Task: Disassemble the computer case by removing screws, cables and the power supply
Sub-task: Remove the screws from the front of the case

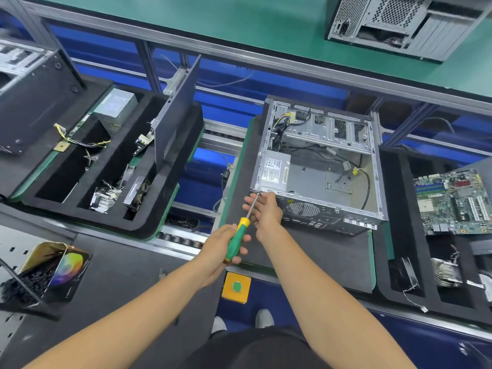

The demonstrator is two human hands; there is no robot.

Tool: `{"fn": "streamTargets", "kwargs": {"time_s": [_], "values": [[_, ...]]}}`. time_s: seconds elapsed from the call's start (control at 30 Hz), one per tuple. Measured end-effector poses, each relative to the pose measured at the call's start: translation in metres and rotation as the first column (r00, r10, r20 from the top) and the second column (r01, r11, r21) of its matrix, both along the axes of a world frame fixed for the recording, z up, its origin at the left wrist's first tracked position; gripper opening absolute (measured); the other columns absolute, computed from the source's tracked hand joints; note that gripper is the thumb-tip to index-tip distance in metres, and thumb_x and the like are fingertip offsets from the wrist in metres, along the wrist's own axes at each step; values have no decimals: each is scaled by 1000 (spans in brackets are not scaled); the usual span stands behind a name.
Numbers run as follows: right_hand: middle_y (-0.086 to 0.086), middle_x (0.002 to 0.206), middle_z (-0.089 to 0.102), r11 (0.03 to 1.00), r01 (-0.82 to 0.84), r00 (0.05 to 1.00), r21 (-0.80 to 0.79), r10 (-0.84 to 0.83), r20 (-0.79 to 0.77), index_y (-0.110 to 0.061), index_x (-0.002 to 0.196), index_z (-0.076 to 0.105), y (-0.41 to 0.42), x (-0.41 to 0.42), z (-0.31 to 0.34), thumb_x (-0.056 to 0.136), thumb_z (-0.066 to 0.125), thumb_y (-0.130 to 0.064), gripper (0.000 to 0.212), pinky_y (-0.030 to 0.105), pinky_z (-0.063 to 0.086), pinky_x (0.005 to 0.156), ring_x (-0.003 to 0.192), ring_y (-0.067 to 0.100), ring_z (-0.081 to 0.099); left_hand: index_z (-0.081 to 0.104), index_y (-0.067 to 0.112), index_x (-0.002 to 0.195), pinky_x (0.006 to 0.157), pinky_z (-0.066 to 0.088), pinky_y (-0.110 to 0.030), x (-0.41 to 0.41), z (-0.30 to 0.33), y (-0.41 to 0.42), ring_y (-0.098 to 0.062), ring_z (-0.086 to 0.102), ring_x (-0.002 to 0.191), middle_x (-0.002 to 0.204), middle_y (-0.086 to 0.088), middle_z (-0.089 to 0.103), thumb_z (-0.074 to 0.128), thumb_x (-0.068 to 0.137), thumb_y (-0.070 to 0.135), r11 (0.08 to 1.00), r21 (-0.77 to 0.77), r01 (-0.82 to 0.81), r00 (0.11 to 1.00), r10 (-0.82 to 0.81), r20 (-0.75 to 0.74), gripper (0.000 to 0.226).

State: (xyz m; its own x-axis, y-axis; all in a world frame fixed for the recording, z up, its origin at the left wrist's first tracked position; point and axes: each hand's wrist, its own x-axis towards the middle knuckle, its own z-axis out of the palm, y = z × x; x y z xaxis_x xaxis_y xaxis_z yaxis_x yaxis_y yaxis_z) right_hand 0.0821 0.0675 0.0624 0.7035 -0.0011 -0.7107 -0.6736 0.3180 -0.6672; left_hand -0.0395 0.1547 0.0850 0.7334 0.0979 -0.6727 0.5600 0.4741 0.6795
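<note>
An open grey computer case (374, 182) lies on a dark mat, its rear panel facing me. The power supply (274, 170) sits in its near left corner, and bundled cables (282, 123) hang at the far left. My left hand (221, 249) grips the green and yellow handle of a screwdriver (238, 235). Its tip meets a screw (258, 194) at the top left corner of the rear panel. My right hand (266, 211) rests against that panel, its straight fingers lying beside the screwdriver shaft.
A black foam tray (80, 217) on the left holds a removed power supply (117, 105), loose parts and an upright side panel (178, 115). A motherboard (452, 201) lies in the right tray. A yellow button box (236, 286) and a tin of dark screws (40, 272) are near me.
</note>
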Motion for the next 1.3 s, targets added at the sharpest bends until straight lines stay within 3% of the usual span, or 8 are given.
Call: {"fn": "streamTargets", "kwargs": {"time_s": [0.27, 0.43, 0.53, 0.67, 0.77, 0.97, 1.07, 1.3], "values": [[8, 77, 78, 989, 133, 991, -70, -131, 30, -7, 83, 74, 10, 0, -3, 89, 54, -26, 28, 20, 43, 45, 61, 18, 74, 63, 7, 116, 46, 39, -22, -1, 0, -1, -14, 59, 64, 96, -9, 62, 53, 107, 33, 995, -76, -67, 996, 62, -58, 29], [10, 74, 77, 973, 220, 973, -72, -213, 91, -5, 82, 75, 20, -4, -11, 86, 57, -21, 24, 31, 54, 62, 64, 24, 75, 62, 10, 111, 47, 40, -23, -1, 2, 0, -15, 58, 64, 90, -8, 63, 50, 108, 31, 995, -93, -42, 998, 38, -51, 25], [8, 71, 76, 964, 255, 962, -81, -244, 118, -6, 78, 75, 22, -4, -12, 84, 59, -20, 21, 36, 59, 69, 64, 24, 75, 60, 13, 114, 51, 46, -26, 0, 2, 0, -17, 63, 66, 88, -8, 69, 46, 109, 31, 1000, -13, 6, 999, -6, -33, 24], [7, 65, 74, 957, 274, 955, -98, -260, 142, -9, 72, 71, 22, -3, -8, 85, 59, -15, 19, 29, 54, 57, 59, 22, 73, 54, 14, 114, 51, 44, -27, 4, 6, -2, -17, 61, 69, 100, -9, 68, 57, 104, 42, 992, 118, 38, 999, -39, 5, 30], [7, 66, 75, 953, 276, 954, -124, -257, 152, -10, 74, 72, 21, -4, -6, 85, 58, -15, 19, 24, 51, 53, 61, 22, 74, 55, 13, 118, 53, 46, -25, 2, 5, -2, -16, 58, 79, 113, -9, 61, 68, 98, 35, 982, 175, 76, 996, -84, 38, 33], [7, 66, 75, 948, 294, 949, -117, -276, 152, -12, 73, 72, 22, -5, -6, 84, 62, -16, 16, 31, 56, 63, 60, 19, 74, 65, 12, 116, 56, 47, -25, 1, 1, 1, -13, 61, 72, 91, -3, 67, 49, 108, 38, 985, 147, 91, 995, -97, 36, 32], [3, 69, 76, 958, 254, 961, -134, -235, 145, -14, 78, 74, 20, -7, -6, 85, 63, -21, 14, 26, 50, 57, 63, 17, 75, 58, 13, 116, 53, 45, -27, 0, 0, 0, -14, 60, 67, 89, -7, 70, 44, 110, 33, 983, 171, 71, 993, -86, 78, 25], [7, 76, 78, 974, 224, 974, -30, -222, 46, -11, 81, 69, 14, -5, -2, 92, 47, -28, 30, 28, 45, 54, 65, 22, 76, 56, 9, 119, 50, 42, -24, -1, -6, -7, -12, 58, 68, 99, -9, 63, 71, 97, 22, 989, 146, -6, 994, -11, 113, 29]]}}
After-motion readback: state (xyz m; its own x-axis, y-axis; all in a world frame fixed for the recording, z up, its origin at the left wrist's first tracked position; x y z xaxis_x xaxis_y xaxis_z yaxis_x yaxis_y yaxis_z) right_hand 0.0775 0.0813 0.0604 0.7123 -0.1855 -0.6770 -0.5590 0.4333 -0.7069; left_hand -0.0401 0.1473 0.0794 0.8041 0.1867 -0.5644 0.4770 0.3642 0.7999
